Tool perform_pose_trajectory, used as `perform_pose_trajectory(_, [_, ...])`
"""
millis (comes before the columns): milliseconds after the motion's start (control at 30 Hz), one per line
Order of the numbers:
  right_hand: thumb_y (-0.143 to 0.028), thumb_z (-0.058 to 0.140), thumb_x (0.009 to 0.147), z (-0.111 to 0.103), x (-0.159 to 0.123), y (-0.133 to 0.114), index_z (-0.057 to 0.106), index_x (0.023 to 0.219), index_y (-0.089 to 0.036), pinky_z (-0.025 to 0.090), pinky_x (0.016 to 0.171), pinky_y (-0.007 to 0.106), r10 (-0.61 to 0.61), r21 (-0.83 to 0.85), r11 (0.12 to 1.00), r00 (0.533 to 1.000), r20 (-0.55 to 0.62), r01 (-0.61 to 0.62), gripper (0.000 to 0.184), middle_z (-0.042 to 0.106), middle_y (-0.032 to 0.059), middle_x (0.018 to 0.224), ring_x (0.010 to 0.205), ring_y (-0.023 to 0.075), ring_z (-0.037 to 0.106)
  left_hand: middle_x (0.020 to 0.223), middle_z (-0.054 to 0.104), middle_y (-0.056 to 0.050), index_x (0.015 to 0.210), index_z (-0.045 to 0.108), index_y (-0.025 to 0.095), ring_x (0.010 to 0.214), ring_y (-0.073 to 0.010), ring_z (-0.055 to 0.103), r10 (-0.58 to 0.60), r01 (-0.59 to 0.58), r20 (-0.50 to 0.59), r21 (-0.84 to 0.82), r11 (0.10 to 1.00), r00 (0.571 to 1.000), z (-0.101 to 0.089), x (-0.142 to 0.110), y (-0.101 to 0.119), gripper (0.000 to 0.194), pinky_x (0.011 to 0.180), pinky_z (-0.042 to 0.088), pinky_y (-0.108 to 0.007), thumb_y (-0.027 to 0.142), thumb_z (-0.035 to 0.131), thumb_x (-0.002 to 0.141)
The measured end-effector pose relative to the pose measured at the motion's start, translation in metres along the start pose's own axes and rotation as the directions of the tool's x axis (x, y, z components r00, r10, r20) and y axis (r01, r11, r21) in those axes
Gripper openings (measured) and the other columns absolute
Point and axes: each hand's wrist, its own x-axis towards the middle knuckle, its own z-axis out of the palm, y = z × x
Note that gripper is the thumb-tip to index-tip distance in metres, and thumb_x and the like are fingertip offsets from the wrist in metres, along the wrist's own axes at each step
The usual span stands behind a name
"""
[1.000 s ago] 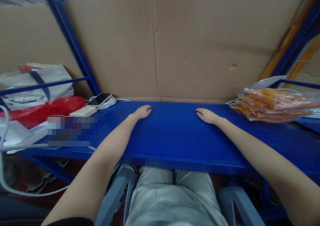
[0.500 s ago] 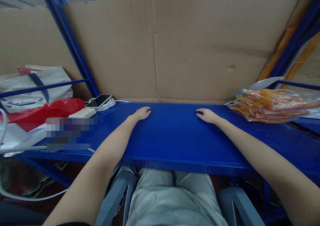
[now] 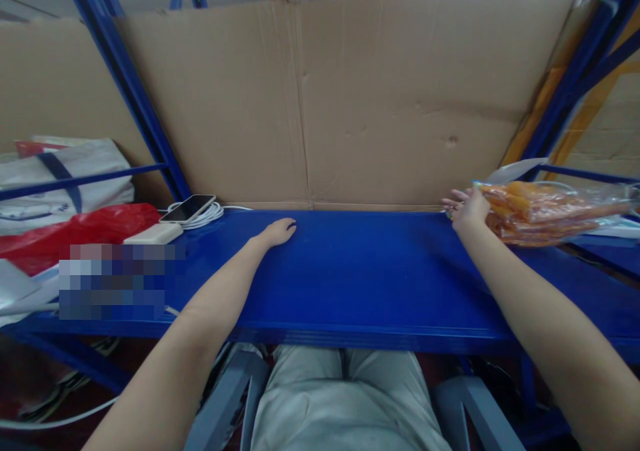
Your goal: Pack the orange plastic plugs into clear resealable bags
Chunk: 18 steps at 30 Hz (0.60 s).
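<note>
My left hand [image 3: 278,232] lies palm down on the blue shelf [image 3: 350,278], fingers flat and holding nothing. My right hand [image 3: 467,209] is raised at the left end of a stack of clear packets with orange contents [image 3: 545,211] at the right of the shelf. Its fingers are spread and touch the end of the stack; I cannot tell whether they grip it.
A phone [image 3: 188,208] rests on a coiled white cable [image 3: 207,214] beside a white power bank [image 3: 153,234] at the left. A red bag [image 3: 75,231] and a white bag [image 3: 60,178] lie farther left. Brown cardboard [image 3: 350,104] walls the back. Blue frame posts [image 3: 125,84] slant at both sides.
My right hand has left the shelf surface and moved right to the end of the orange packets. The left hand has stayed in place. The view has shifted slightly.
</note>
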Motion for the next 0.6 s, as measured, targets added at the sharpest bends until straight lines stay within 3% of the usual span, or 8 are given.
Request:
perform_pose_trajectory(133, [-0.033, 0.009, 0.097, -0.011, -0.005, -0.016, 0.03, 0.135, -0.016, 0.048, 0.065, 0.018, 0.048, 0.056, 0.997, 0.999, -0.019, -0.046, 0.046, 0.042, 0.0189, 0.143, 0.098, 0.0134, 0.066, 0.14, 0.052, -0.01, 0.133, 0.052, 0.009, 0.131, -0.0197, 0.045, -0.002, 0.002, -0.006, -0.004, 1.0, 1.0, 0.0, 0.001, 0.0, 0.053, 0.11, 0.032, -0.028, 0.031, 0.032, 0.089])
perform_pose_trajectory(233, [-0.037, 0.0, 0.097, -0.02, -0.003, -0.019, 0.037, 0.132, -0.016, 0.048, 0.077, 0.023, 0.068, 0.09, 0.993, 0.997, 0.022, -0.07, 0.055, 0.039, 0.0181, 0.145, 0.111, 0.0154, 0.06, 0.14, 0.052, -0.009, 0.133, 0.052, 0.01, 0.131, -0.0198, 0.045, 0.008, -0.008, -0.001, 0.006, 1.0, 1.0, 0.001, 0.003, -0.002, 0.053, 0.111, 0.031, -0.029, 0.031, 0.032, 0.09])
perform_pose_trajectory(400, [-0.046, 0.009, 0.097, -0.035, 0.01, -0.013, 0.054, 0.11, -0.023, 0.048, 0.083, 0.035, 0.04, 0.315, 0.949, 0.998, -0.049, -0.023, 0.052, 0.054, 0.0117, 0.126, 0.102, 0.0179, 0.062, 0.14, 0.052, -0.009, 0.134, 0.051, 0.01, 0.131, -0.0193, 0.046, 0.017, -0.017, 0.004, 0.028, 0.999, 1.0, 0.004, 0.006, -0.005, 0.053, 0.111, 0.031, -0.028, 0.031, 0.031, 0.09])
perform_pose_trajectory(600, [-0.016, 0.02, 0.091, -0.038, 0.017, -0.015, 0.054, 0.095, -0.019, 0.046, 0.075, 0.03, 0.072, 0.315, 0.948, 0.992, -0.103, -0.037, 0.035, 0.056, 0.0129, 0.112, 0.087, 0.0132, 0.062, 0.14, 0.052, -0.01, 0.134, 0.051, 0.009, 0.131, -0.0202, 0.046, 0.021, -0.021, 0.002, 0.013, 1.0, 1.0, 0.003, 0.005, -0.006, 0.054, 0.11, 0.032, -0.028, 0.033, 0.032, 0.09])
